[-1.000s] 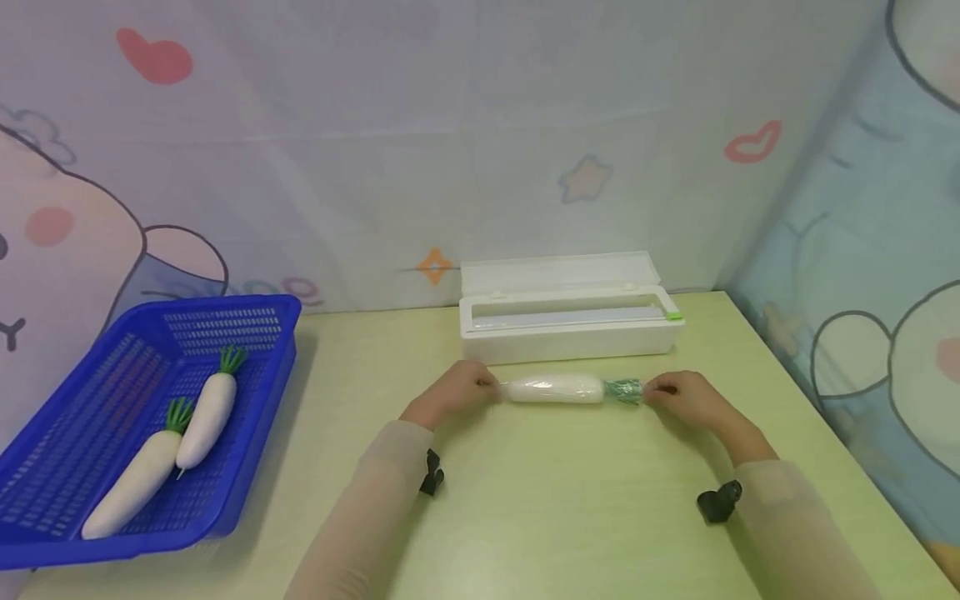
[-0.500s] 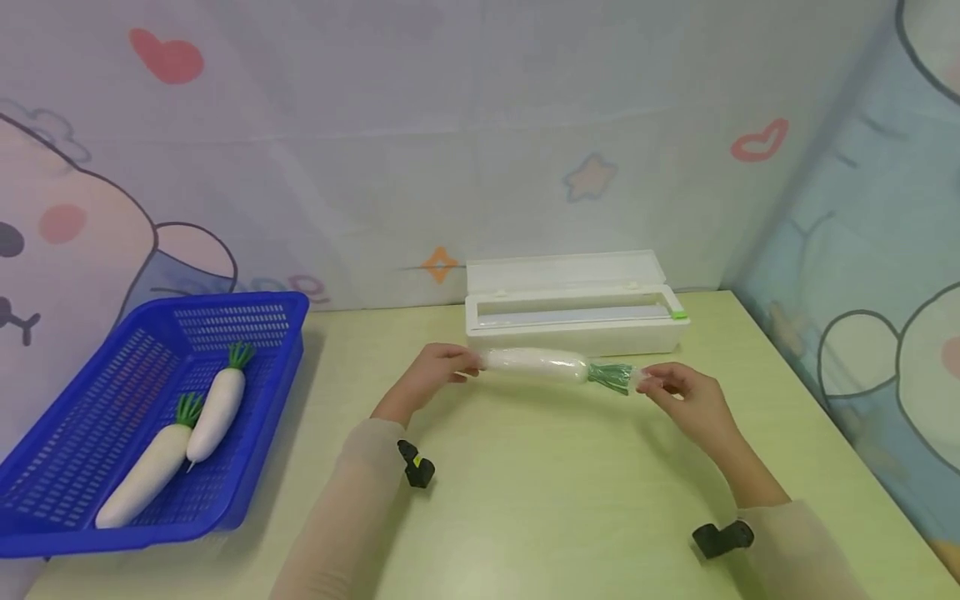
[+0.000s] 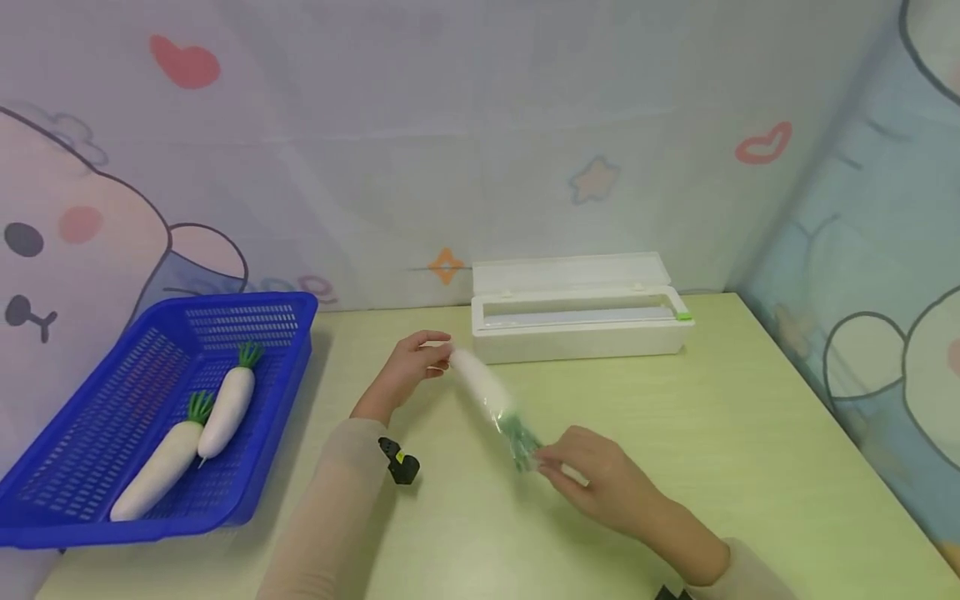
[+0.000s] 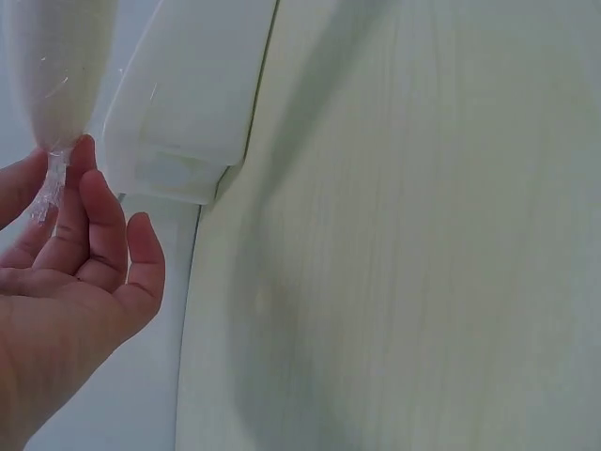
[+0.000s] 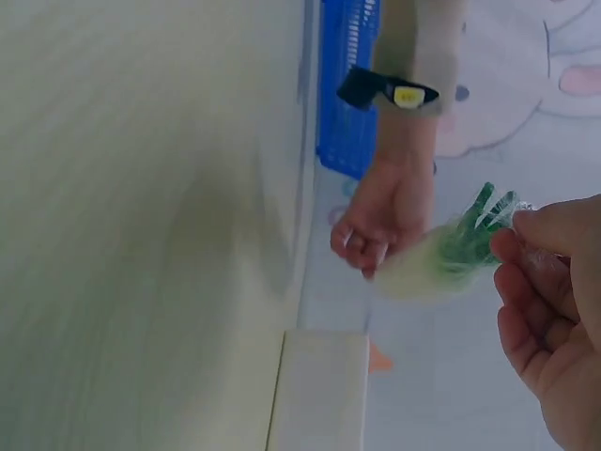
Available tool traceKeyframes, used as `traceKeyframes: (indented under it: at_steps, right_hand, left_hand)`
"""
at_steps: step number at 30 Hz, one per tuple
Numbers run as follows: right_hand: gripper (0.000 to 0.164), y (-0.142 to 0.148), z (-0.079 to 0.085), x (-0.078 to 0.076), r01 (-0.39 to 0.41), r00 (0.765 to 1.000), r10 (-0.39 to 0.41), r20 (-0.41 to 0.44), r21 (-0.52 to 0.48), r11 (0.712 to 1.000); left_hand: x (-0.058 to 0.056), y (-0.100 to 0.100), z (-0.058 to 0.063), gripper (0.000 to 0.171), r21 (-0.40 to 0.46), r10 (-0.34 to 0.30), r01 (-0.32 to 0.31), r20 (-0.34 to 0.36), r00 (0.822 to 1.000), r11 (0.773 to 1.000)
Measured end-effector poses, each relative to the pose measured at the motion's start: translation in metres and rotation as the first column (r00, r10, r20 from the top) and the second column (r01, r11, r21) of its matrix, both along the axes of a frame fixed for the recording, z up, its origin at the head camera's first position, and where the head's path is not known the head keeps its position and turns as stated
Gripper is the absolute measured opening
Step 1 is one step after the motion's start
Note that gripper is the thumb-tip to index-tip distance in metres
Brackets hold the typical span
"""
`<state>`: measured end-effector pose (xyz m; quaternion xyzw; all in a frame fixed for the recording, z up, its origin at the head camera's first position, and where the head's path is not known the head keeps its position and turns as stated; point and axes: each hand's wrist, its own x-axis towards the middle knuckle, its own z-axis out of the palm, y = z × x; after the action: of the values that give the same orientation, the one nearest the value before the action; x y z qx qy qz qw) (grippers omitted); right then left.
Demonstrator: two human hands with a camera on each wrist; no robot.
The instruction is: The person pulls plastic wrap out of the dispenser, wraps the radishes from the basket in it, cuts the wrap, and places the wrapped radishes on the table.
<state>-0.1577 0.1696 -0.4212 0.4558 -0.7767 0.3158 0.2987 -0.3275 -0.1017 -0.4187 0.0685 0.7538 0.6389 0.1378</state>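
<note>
A white radish [image 3: 483,385] with green stems, wrapped in clear plastic film, hangs slantwise above the table between both hands. My left hand [image 3: 411,367] pinches the twisted film at its root end; in the left wrist view the film tail [image 4: 52,183] sticks out between thumb and fingers. At the leafy end, my right hand [image 3: 592,479] pinches the gathered film between thumb and fingertips. The green stems [image 5: 474,230] show through the film in the right wrist view, where the radish is blurred.
A blue plastic basket [image 3: 281,417] at the left holds two unwrapped white radishes [image 3: 228,408]. Behind the hands, near the back edge of the table [image 3: 675,433], stands a white cling film box [image 3: 585,342] with its lid raised. A printed cloth [image 3: 360,150] hangs behind.
The wrapped radish has risen from the table and turned from level to slanted. My right hand has come left and nearer to me with the leafy end; my left hand has shifted slightly left.
</note>
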Motion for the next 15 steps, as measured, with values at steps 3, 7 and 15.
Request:
traceKeyframes:
  at_steps: [3,7,15]
  right_hand:
    - [0.022,-0.018,-0.003,0.005,-0.020,0.986,0.035,-0.165,0.095,0.995]
    - [0.025,-0.035,-0.012,0.008,0.003,0.947,0.060,-0.317,0.194,0.981]
    - [0.030,-0.050,-0.018,0.014,0.023,0.927,0.086,-0.366,0.283,0.959]
  left_hand:
    - [0.002,0.000,0.000,0.032,-0.012,-0.005,0.005,-0.015,1.000,1.000]
    - [0.005,0.004,0.000,0.030,-0.068,-0.025,0.022,-0.036,0.999,0.997]
    - [0.012,0.019,0.000,0.030,-0.272,-0.089,0.074,-0.044,0.995,0.959]
